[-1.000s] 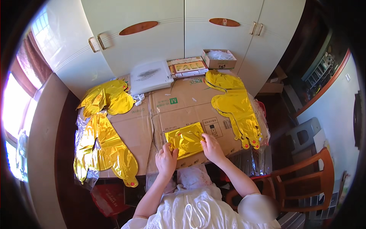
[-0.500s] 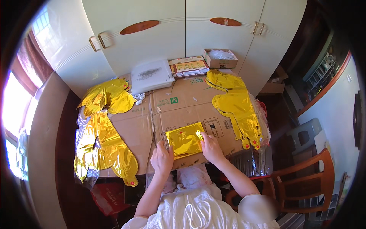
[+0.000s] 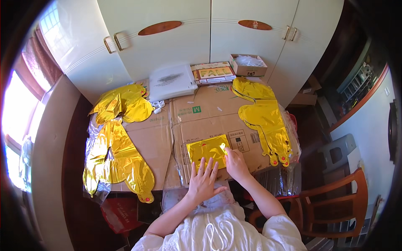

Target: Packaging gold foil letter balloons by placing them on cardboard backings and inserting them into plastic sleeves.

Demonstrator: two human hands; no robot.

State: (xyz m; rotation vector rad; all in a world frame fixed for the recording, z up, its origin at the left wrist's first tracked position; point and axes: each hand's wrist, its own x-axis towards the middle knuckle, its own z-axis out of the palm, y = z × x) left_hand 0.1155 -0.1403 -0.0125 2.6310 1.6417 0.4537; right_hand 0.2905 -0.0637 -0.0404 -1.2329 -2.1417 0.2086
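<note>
gold foil (image 3: 210,149) — partly under l hand (image 3: 203,185), @ r hand (image 3: 236,165)

1. The bare left hand (image 3: 202,185) is held palm down, its fingers extended forward and spread, its thumb pointed right.
2. The bare right hand (image 3: 236,164) is curled, its fingers bent in toward the thumb.
3. Both bare forearms (image 3: 263,196) are angled inward, the hands held apart.
</note>
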